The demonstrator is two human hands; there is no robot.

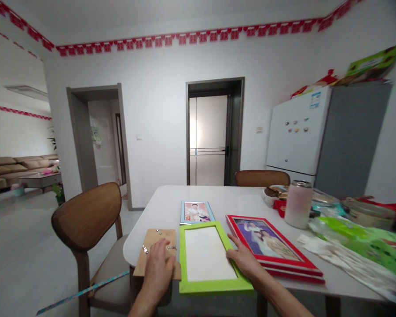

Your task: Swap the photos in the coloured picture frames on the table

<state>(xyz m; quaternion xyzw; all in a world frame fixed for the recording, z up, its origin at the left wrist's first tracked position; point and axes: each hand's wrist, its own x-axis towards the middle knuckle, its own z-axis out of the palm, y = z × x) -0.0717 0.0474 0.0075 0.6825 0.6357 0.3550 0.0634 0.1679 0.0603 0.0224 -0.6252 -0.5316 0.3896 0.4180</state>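
A green picture frame (214, 285) lies at the table's front edge, with a plain white panel (204, 253) inside it. My right hand (244, 259) grips the frame's right side, thumb on top. Left of the frame, my left hand (159, 263) rests on a brown backing board (145, 263) with metal clips, its fingers bent and slightly apart. A blue frame (196, 212) holding a photo lies behind the green one. Beside my right hand, red frames (293, 264) are stacked, the top one showing a photo of people.
The white table (165, 198) carries a pink bottle (298, 204), green bags (366, 246) and a white cloth (346, 264) at the right. Wooden chairs stand at the left (89, 215) and behind the table (262, 178). A fridge (297, 132) is at the back right.
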